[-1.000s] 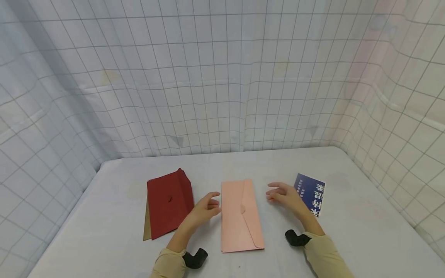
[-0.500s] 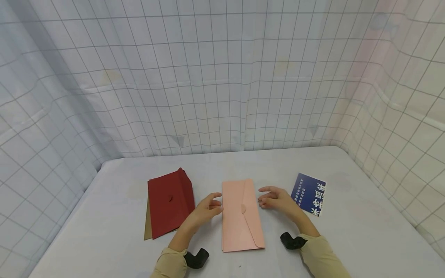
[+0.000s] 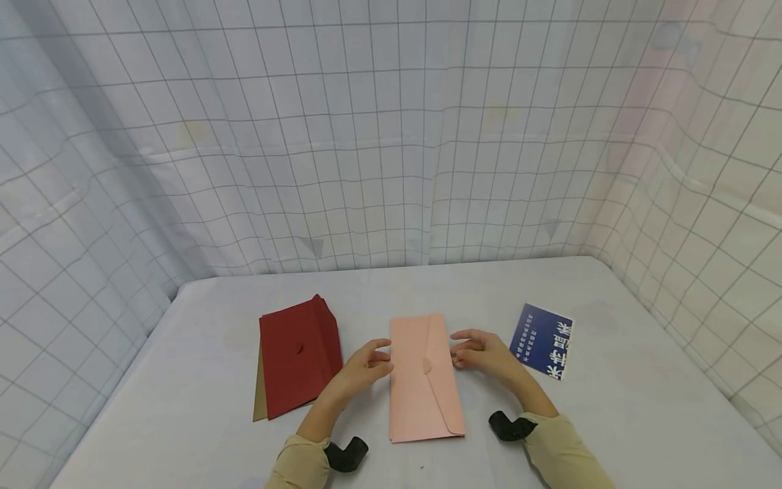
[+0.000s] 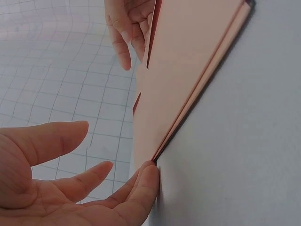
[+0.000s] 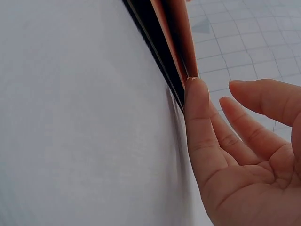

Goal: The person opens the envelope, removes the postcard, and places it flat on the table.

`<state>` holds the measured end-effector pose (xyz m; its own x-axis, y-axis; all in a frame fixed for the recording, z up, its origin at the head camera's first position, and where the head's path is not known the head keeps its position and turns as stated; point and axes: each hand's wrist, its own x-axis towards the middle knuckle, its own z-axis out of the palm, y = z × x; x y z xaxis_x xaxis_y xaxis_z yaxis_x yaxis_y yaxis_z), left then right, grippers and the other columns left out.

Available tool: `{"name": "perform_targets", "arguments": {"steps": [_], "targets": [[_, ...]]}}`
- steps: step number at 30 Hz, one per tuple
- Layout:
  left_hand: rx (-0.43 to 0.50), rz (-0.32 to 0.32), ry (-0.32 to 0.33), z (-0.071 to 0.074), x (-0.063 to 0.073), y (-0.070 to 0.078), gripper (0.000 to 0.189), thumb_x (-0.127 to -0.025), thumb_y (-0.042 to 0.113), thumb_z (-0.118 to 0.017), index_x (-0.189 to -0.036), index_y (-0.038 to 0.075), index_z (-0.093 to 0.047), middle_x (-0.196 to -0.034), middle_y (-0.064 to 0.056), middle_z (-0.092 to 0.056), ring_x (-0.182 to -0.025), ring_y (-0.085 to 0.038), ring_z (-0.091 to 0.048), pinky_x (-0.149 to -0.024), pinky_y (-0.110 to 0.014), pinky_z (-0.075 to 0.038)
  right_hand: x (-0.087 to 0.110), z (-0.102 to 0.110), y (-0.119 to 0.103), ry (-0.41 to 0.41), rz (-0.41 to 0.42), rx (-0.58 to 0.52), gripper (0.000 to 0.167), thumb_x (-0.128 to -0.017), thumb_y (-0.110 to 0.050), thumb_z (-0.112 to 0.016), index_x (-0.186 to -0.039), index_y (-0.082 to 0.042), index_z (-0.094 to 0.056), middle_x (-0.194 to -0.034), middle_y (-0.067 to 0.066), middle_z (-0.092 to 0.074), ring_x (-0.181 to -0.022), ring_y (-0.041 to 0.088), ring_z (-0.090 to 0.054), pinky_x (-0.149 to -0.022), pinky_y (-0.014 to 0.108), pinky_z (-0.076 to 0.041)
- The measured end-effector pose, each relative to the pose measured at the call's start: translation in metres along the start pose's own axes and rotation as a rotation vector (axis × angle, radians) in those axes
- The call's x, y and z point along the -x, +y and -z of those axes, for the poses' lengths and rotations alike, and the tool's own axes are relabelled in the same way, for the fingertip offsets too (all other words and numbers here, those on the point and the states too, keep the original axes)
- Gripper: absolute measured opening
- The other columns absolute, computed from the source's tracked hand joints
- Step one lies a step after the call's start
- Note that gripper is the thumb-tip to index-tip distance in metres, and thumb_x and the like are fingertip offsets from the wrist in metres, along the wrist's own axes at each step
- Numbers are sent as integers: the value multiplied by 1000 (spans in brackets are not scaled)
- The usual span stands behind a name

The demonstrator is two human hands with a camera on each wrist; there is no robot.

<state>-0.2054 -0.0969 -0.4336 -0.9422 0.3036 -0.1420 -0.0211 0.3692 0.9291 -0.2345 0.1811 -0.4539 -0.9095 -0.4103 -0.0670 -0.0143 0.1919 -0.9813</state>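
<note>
A pink envelope (image 3: 421, 401) lies upright in the middle of the table, its flap with a rounded tab facing up. My left hand (image 3: 362, 370) is at its left long edge. In the left wrist view the fingertips (image 4: 149, 174) touch the edge, while the thumb (image 4: 61, 139) stays apart. On the opposite side, my right hand (image 3: 489, 353) has its fingertips (image 5: 196, 96) right at the envelope's right edge, thumb spread away. Dark gaps between the pink paper layers (image 5: 184, 33) show in the right wrist view. Neither hand pinches the envelope.
Left of the left hand lie dark red envelopes (image 3: 293, 367), with an olive-gold one (image 3: 259, 394) peeking out underneath. A blue card (image 3: 540, 339) with white lettering lies beyond the right hand. White gridded curtains (image 3: 391, 170) enclose the table (image 3: 171, 407).
My right hand has moved left, away from the blue card, to the pink envelope's right edge. My left hand has barely shifted. The envelopes lie as before.
</note>
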Motion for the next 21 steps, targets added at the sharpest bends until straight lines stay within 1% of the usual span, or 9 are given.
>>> {"name": "perform_targets", "arguments": {"steps": [6,13,18,21], "targets": [[8,4,-3,-1,0,0,48,-91,10,-55,-136,0,-41,-123,-25,-53,-111,-32,-52,-91,-48,-43,-2,-5,2,7,-7,8,45,-91,-12,-59,-130,7,-47,-112,26,-64,-84,5,-65,-76,22,-54],[5,-1,-10,-1,2,1,48,-91,11,-55,-135,-1,-41,-122,-25,-53,-111,-32,-52,-91,-46,-43,-3,-14,4,32,10,-9,43,-89,-8,-60,-126,11,-49,-109,26,-65,-81,5,-65,-74,25,-55],[15,5,-6,-1,1,1,47,-91,11,-55,-135,0,-41,-122,-24,-52,-111,-31,-52,-90,-44,-44,-3,-19,3,47,-22,-5,42,-87,-6,-61,-125,10,-52,-108,21,-64,-84,5,-64,-74,25,-56],[15,5,-4,-1,1,1,47,-91,11,-55,-135,0,-41,-122,-24,-52,-110,-30,-52,-89,-43,-43,-3,-20,1,63,-42,-9,42,-87,-6,-61,-126,9,-53,-110,22,-65,-85,5,-64,-75,24,-56]]}}
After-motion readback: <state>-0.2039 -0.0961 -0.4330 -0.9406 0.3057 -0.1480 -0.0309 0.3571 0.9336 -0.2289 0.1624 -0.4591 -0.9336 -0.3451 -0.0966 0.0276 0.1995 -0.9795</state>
